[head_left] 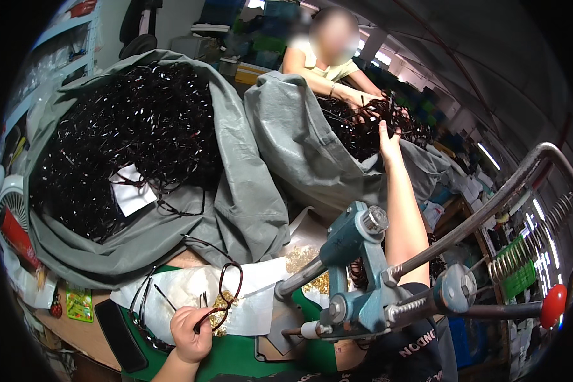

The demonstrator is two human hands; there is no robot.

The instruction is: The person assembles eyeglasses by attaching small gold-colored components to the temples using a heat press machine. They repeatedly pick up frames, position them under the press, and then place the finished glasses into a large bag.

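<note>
My left hand (191, 334) is closed on dark brown eyeglasses (230, 286), held over the workbench with the temples pointing up and left. Just beneath lie small gold-coloured metal pieces (221, 312) on a white sheet (258, 312). My right arm stretches far forward past the teal metal hand press (350, 267). At its end, my right hand (389, 145) grips into a tangled clump of dark eyeglass frames (398, 118) at the second sack; the clump partly hides its fingers. Another pair of glasses (140, 309) rests left of my left hand.
A large grey sack (239, 172) full of dark frames stands at the left, with a white paper (134, 191) on top. Behind the second grey sack (293, 127), a co-worker (325, 60) has both hands in the frames. The press's red-knobbed lever (552, 307) juts right.
</note>
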